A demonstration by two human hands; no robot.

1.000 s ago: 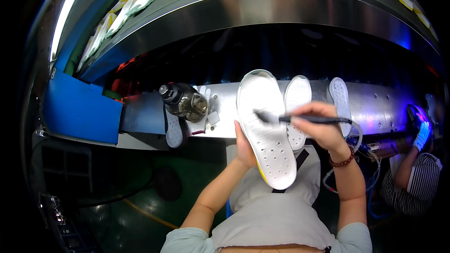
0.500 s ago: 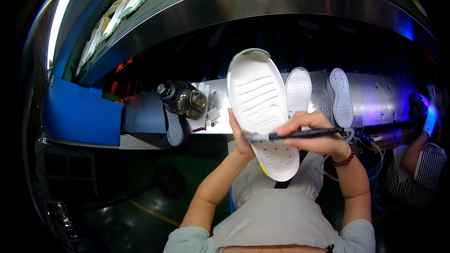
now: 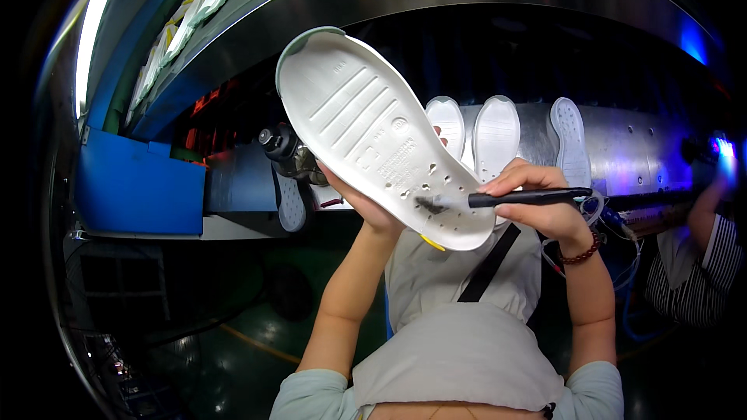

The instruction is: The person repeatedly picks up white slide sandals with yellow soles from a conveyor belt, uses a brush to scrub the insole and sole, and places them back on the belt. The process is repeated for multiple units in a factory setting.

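Left hand (image 3: pixel 366 206) closed under white shoe sole (image 3: pixel 373 132), raised and tilted before conveyor (image 3: pixel 622 148). Right hand (image 3: pixel 545 202) pinching black brush (image 3: pixel 498 200), bristles touching heel end. Best kept steady, strokes light, even, within edge.

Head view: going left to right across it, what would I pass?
Blue box → black knob → big white sole held by the left hand → brush in the right hand → striped sleeve.
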